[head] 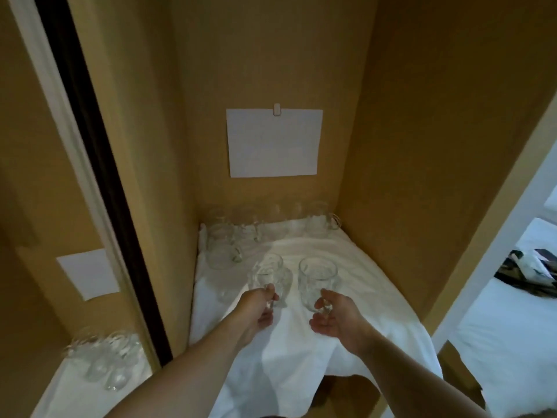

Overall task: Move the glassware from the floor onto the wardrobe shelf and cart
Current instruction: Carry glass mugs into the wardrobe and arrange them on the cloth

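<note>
Two clear glass mugs stand upright side by side on the wardrobe shelf, which is covered by a white cloth [346, 267]. My left hand [259, 312] grips the handle of the left mug [269, 277]. My right hand [334, 318] pinches the handle of the right mug [318, 279]. Both mugs seem to rest on the cloth. Several more glass mugs [229, 239] are lined up along the shelf's back and left side, among them one in the back right corner [321, 223].
Brown wardrobe walls close the shelf in on three sides, and a white sheet of paper [274, 143] is clipped to the back wall. A mirrored door [45, 206] at left reflects the glasses. A white bed [512, 342] shows at right.
</note>
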`<state>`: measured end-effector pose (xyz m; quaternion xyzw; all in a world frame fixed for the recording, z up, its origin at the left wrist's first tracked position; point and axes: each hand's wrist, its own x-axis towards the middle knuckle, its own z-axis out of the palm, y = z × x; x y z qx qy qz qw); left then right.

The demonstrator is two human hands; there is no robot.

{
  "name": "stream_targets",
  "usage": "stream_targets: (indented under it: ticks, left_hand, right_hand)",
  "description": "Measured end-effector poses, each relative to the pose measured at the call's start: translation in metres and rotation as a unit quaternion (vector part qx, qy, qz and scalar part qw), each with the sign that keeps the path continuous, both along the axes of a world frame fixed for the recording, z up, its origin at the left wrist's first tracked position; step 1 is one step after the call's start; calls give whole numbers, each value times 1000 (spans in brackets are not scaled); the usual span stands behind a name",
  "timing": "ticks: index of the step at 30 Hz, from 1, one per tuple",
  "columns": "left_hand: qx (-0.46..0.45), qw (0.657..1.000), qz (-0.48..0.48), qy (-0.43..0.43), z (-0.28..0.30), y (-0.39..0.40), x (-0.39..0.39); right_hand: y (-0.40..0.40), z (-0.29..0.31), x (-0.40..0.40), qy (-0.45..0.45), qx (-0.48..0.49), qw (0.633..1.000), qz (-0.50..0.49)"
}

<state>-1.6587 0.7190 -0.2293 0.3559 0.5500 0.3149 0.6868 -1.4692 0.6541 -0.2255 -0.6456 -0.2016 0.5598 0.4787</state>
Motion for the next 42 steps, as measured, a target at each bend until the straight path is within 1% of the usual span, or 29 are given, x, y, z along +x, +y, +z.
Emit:
stream_targets:
  ticks: [3,5,7,9,11,12,14,16,19,20,23,24,26,28,30,32,34,37,39,40,42]
  left_hand:
    - [5,1000,16,23,-3,-1,20]
    - [2,999,24,36,-4,-3,33]
    - [4,998,38,51,-4,-6,44]
    - [8,996,57,65,-5,-10,53]
    - [9,993,90,80,-7,-16,62]
    - [11,990,114,85,-8,-18,66]
    - [17,981,164,101,-10,-23,73]
    - [16,977,192,95,-10,-30,75]
    - [11,974,225,38,-2,-41,67]
    - [9,970,241,37,0,-42,61]
    - [18,956,275,104,2,-38,49]
    - [24,953,278,114,1,-34,47]
    - [40,955,270,116,1,-25,45]
    - [55,959,243,132,-2,-13,43]
    - [73,962,196,175,-7,-2,42]
    - [93,958,143,230,-9,9,42]
    - [113,958,118,234,-11,21,40]
    - [142,955,81,247,-10,43,42]
    - [151,959,81,224,-9,58,45]
    - [154,958,79,227,-4,63,47]
    - [175,946,71,262,2,79,49]
  right_hand:
    - [22,-9,18,11,16,1000,21]
    - [31,-8,33,-9,0,998,60]
    - [36,-3,51,-42,-17,991,123]
    - [38,2,70,-82,-13,984,161]
    - [41,-1,90,-110,21,981,159]
    - [42,-3,98,-107,38,983,147]
    - [46,-7,112,-69,60,988,121]
    - [52,-12,121,-62,66,988,122]
    - [63,-19,120,-74,69,978,180]
    - [67,-20,118,-76,76,973,202]
    - [73,-19,109,-96,91,962,240]
    - [73,-16,106,-105,98,958,247]
    - [78,-18,103,-131,121,948,263]
    - [82,-18,101,-134,146,941,276]
    - [86,-19,101,-135,144,938,284]
    - [91,-16,102,-165,129,931,300]
    - [100,-14,104,-200,132,920,311]
    - [120,-17,114,-200,128,931,277]
    - [129,-10,119,-202,124,939,249]
    - [133,-6,121,-208,124,941,235]
    - [146,1,125,-232,125,945,194]
